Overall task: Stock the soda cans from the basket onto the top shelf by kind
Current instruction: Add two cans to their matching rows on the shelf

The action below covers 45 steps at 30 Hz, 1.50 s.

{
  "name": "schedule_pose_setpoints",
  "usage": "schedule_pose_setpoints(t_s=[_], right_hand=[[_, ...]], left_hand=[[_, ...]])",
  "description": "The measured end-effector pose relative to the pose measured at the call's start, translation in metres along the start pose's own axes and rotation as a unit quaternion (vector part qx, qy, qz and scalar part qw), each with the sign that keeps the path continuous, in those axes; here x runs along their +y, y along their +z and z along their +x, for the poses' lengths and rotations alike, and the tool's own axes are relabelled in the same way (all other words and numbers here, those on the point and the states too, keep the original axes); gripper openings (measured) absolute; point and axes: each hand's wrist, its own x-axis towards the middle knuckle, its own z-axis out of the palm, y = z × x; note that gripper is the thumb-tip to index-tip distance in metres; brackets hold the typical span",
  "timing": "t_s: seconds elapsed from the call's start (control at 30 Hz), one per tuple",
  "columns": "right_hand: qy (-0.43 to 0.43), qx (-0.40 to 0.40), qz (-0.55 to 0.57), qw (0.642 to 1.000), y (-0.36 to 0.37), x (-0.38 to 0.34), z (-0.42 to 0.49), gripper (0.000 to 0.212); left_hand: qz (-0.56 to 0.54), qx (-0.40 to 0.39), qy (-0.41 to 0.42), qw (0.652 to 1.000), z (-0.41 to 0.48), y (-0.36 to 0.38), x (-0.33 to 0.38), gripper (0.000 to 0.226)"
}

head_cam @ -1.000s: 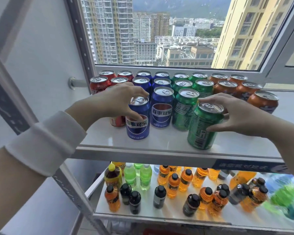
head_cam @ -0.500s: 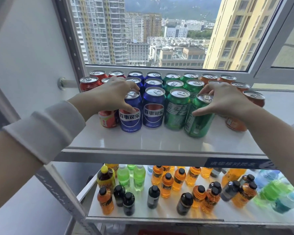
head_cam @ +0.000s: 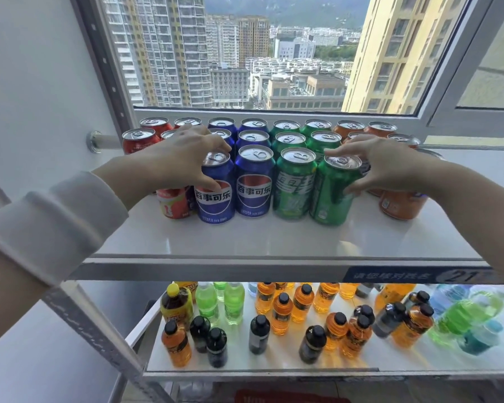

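Observation:
On the white top shelf [head_cam: 245, 239] stand rows of cans: red [head_cam: 140, 139] at the left, then blue, green, and orange [head_cam: 402, 205] at the right. My left hand [head_cam: 181, 158] grips the front blue can [head_cam: 214, 193] around its top; the can stands upright beside another blue can [head_cam: 254, 181]. My right hand [head_cam: 384, 167] holds the front green can [head_cam: 332, 193], which leans slightly, next to another green can [head_cam: 294, 184]. A red can [head_cam: 173, 202] is partly hidden behind my left hand. The basket is not in view.
A lower shelf [head_cam: 245, 365] carries several orange, black and green bottles. A window frame [head_cam: 274, 112] runs right behind the can rows. A grey slanted shelf post [head_cam: 93, 324] crosses at the lower left. A blue label strip [head_cam: 390, 276] sits on the shelf's front edge.
Both hands have pushed their cans back into the front row: the blue can now lines up with its neighbour, the green can has slid in beside the other green can.

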Motion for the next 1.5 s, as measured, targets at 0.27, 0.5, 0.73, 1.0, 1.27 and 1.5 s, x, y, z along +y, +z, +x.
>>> schedule_pose_setpoints(t_s=[0.27, 0.5, 0.73, 1.0, 1.27, 1.5], right_hand=[[0.034, 0.086, 0.003, 0.996, 0.004, -0.001, 0.008, 0.067], [0.077, 0.147, 0.045, 0.985, 0.016, -0.005, 0.009, 0.069], [0.041, 0.119, 0.063, 0.99, 0.014, 0.002, 0.007, 0.065], [0.026, 0.065, 0.167, 0.983, 0.005, 0.018, 0.005, 0.05], [0.035, 0.09, 0.184, 0.978, 0.01, 0.015, 0.004, 0.048], [0.034, 0.094, 0.168, 0.981, 0.009, 0.012, 0.003, 0.047]], left_hand=[[0.0, 0.003, 0.006, 1.0, 0.008, -0.002, -0.002, 0.063], [-0.003, 0.008, -0.007, 1.0, 0.011, 0.0, -0.005, 0.063], [-0.008, 0.01, -0.013, 1.0, 0.011, -0.001, -0.003, 0.063], [-0.01, -0.013, -0.021, 1.0, 0.008, -0.005, 0.0, 0.066], [-0.023, -0.014, -0.022, 0.999, 0.007, -0.005, 0.0, 0.064], [-0.032, 0.007, -0.008, 0.999, 0.005, -0.002, -0.001, 0.062]])
